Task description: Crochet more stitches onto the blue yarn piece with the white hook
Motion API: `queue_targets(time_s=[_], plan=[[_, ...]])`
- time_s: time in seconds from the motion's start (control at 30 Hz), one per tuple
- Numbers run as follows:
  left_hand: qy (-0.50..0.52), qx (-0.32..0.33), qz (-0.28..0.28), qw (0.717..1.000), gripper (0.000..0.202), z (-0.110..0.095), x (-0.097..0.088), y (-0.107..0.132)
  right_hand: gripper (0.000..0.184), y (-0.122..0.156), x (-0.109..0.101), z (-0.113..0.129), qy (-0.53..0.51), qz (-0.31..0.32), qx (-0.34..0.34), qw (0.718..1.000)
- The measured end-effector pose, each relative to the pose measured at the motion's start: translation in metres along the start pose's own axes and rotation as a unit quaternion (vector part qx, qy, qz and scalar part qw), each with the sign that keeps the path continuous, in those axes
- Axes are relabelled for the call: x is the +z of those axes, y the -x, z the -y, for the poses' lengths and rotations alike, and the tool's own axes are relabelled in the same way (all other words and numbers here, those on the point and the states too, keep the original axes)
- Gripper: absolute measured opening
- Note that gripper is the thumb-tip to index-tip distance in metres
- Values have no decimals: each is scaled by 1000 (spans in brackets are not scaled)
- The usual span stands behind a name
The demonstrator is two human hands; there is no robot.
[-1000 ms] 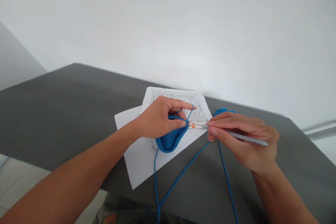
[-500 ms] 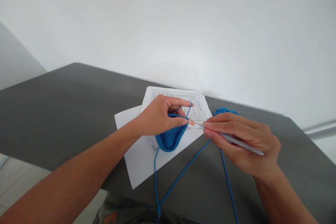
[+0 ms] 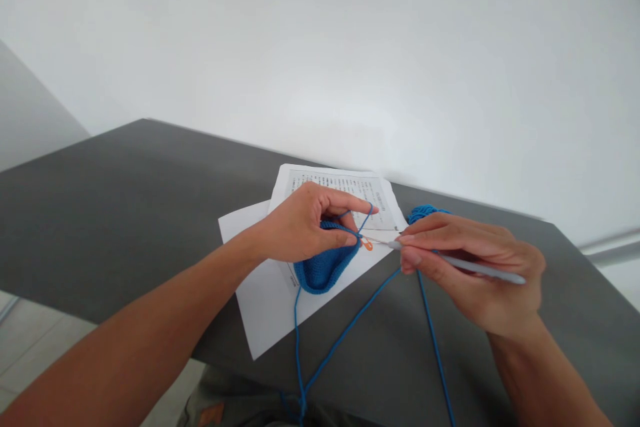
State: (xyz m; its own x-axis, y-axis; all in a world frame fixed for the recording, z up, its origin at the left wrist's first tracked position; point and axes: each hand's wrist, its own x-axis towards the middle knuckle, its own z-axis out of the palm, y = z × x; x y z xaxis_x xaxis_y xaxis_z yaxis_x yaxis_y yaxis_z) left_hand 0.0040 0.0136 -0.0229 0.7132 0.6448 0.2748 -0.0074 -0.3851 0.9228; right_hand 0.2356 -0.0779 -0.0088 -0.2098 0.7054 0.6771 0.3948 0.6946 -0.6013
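Observation:
My left hand pinches a blue crocheted piece above the papers, with blue yarn looped over its outstretched index finger. An orange stitch marker hangs at the edge of the piece. My right hand is closed on a grey crochet hook, whose thin tip reaches left to the piece beside the marker. Strands of blue yarn run from the work down toward my lap.
Two white sheets, the upper one printed with text, lie on a dark grey table. A blue yarn ball peeks out behind my right hand. A white wall stands behind the table.
My right hand drew the hook slightly right, away from the piece, after pushing in half a second ago. My left index finger lifted the yarn strand a little.

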Motion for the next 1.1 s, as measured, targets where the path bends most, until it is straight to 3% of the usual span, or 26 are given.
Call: queue_targets(time_s=[0.27,0.37,0.53,0.7,0.87,1.1], plan=[[37,-5,-53,998,43,-3,3,1,15,4,3,-4,-129,-54,105,985],[44,-9,-101,994,44,-3,7,1,3,1,14,-8,-227,-101,190,950],[70,-7,-161,984,44,-4,17,-1,9,-2,44,-9,-339,-155,257,892],[95,-24,-220,971,48,-4,30,-3,10,4,64,-7,-292,-220,216,905],[110,-39,-258,959,51,-5,41,-5,14,10,70,-6,-227,-241,208,920],[142,-35,-301,942,49,-10,46,-4,16,11,80,-4,-165,-252,141,943]])
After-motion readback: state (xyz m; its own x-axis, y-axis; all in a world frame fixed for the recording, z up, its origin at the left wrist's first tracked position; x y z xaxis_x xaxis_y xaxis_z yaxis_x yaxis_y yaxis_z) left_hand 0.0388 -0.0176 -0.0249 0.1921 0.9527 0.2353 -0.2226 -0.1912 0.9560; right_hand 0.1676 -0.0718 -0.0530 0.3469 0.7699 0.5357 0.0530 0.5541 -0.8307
